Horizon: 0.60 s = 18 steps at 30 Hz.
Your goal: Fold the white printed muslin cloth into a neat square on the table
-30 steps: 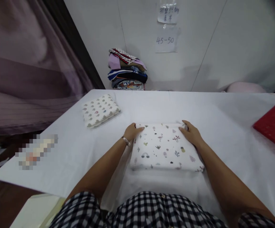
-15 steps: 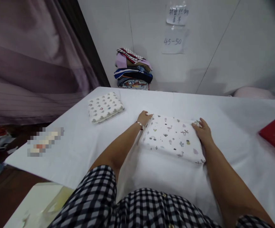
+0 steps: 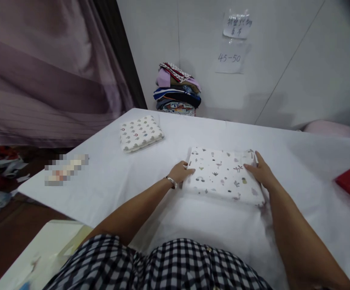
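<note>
Looks like a squaring-up step to me: left hand [image 3: 181,172] pinching the left edge of the white rectangular printed folded fabric [image 3: 220,175], right hand [image 3: 261,172] gripping its right edge near the far corner, and it's sitting on the white-covered desk [image 3: 302,177] right in front. Next move probably calls for an even hold so nothing slips
</note>
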### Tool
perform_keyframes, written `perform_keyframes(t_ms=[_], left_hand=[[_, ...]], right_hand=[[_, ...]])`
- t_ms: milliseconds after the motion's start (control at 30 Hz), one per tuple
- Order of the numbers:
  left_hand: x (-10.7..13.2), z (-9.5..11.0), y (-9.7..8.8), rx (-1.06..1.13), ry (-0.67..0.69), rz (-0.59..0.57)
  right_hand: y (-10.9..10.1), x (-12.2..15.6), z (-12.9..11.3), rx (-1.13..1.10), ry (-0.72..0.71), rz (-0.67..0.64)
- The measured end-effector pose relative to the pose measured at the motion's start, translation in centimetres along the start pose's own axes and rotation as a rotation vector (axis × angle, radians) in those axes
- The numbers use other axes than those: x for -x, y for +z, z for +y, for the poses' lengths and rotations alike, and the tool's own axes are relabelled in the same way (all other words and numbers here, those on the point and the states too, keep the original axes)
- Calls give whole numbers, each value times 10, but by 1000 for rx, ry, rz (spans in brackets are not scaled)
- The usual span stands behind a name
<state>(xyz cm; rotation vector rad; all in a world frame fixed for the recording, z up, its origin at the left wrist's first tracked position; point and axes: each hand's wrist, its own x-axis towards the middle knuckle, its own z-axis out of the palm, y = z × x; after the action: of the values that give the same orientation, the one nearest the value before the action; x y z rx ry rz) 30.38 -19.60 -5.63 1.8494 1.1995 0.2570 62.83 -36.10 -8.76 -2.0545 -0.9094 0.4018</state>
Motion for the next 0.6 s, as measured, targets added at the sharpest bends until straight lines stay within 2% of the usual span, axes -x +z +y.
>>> perform_keyframes(t_ms=[67, 167, 233, 333, 400, 467, 533, 600], left_hand=[[7, 4, 18, 139, -14, -90], [15, 10, 44, 388, -73, -256], [18, 12, 54, 476, -103, -267], [20, 12, 58, 537, -103, -209], [17, 12, 56, 585, -85, -173], [13, 13, 54, 640, -81, -108], [7, 17, 54, 672, -92, -46], [2, 21, 55, 683, -98, -27]], right_hand=[[-5, -19, -4, 51, 16, 48], [-16, -40, -17, 280, 27, 117], [-15, -38, -33, 392, -52, 142], [6, -6, -63, 264, -210, 69], [29, 26, -83, 121, -249, -96], [52, 56, -101, 84, -307, -199], [70, 77, -115, 108, -351, -226], [81, 89, -126, 218, -352, -189]])
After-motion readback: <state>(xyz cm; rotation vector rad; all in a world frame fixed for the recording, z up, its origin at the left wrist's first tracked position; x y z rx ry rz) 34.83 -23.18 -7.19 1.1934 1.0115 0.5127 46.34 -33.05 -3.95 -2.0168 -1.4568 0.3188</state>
